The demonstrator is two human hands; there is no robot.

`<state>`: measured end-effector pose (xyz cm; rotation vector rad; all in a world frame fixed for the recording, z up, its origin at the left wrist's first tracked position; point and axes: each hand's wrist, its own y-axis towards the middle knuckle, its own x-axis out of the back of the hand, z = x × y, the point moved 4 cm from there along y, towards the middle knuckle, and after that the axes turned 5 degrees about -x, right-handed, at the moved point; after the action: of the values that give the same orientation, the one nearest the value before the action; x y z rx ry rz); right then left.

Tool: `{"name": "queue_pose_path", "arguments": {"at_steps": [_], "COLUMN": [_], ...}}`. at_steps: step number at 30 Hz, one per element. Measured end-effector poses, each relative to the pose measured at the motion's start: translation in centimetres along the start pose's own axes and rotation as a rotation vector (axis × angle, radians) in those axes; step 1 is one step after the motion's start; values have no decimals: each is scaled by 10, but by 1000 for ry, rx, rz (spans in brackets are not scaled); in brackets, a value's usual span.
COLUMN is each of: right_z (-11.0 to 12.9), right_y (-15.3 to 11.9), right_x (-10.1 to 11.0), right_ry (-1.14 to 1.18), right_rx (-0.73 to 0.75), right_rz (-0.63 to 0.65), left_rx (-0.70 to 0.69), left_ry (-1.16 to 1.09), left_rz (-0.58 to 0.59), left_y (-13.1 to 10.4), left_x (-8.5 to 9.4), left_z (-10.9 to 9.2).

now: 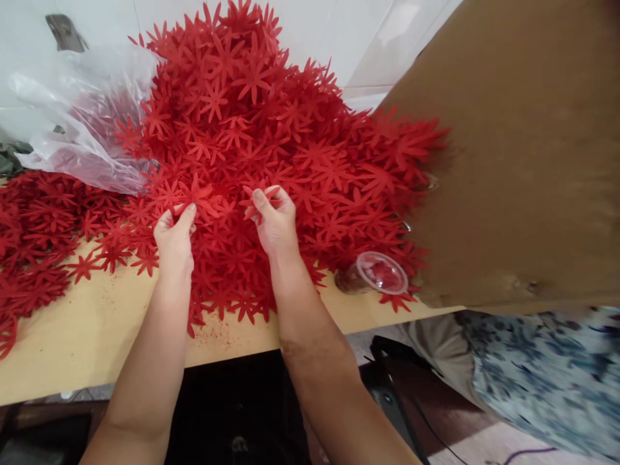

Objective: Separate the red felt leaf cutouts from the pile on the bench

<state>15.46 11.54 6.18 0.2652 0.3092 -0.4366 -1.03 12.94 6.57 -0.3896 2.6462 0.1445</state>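
Observation:
A large heap of red star-shaped fabric flower pieces (252, 123) covers the middle of the table and rises against the wall. In front of it, my left hand (177, 236) pinches a red flower piece (201, 199) between thumb and fingers. My right hand (277, 223) is a short way to the right, closed on another red flower piece (248, 205) that sticks out past the thumb. The two hands are apart, both over the near side of the heap. Fingers partly hide how each piece is gripped.
A clear plastic cup (382, 272) stands at the heap's right front. A large brown cardboard box (513, 155) fills the right side. At left are a translucent plastic bag (92, 116) and a lower red pile (43, 226). The wooden table's (87, 336) front edge runs below my forearms.

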Motion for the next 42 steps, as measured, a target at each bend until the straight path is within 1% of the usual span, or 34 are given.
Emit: {"name": "queue_pose_path", "arguments": {"at_steps": [2,3,6,8,10,11,13,17,24,27,29,33,37,39,41,42], "right_z": [2,5,12,14,11,9,6,6,7,6,7,7,5,4,1,0], "right_y": [3,3,-3,-8,-12,-12,-13,-11,-11,-12,-14,-17,-14,-9,-2,1], "right_x": [5,5,-2,-10,-16,-18,-19,-18,-15,-17,-20,-25,-22,-15,-4,1], "right_ry": [-39,-73,-141,-145,-162,-185,-237,-274,-217,-197,-170,-116,-115,-102,-74,-68], "right_rx": [67,112,206,199,154,131,107,107,64,61,59,11,-3,30,73,96], "right_rz": [-62,-65,19,115,205,230,241,202,148,180,220,266,271,217,120,74], "left_rx": [4,-17,-151,-233,-285,-302,-320,-302,-230,-169,-154,-157,-98,-49,-19,-18], "left_ry": [22,60,262,381,428,437,450,439,218,146,108,60,-4,-37,-60,-66], "left_rz": [27,55,167,245,307,330,354,371,305,317,309,240,146,75,16,7], "left_y": [3,2,-5,-11,-15,-16,-17,-17,-21,-21,-20,-19,-16,-11,-5,-2], "left_x": [1,0,-7,-12,-15,-15,-15,-17,-20,-20,-19,-17,-13,-9,-3,-1], "left_z": [2,3,4,5,5,5,7,8,4,7,9,11,12,12,12,11]}}
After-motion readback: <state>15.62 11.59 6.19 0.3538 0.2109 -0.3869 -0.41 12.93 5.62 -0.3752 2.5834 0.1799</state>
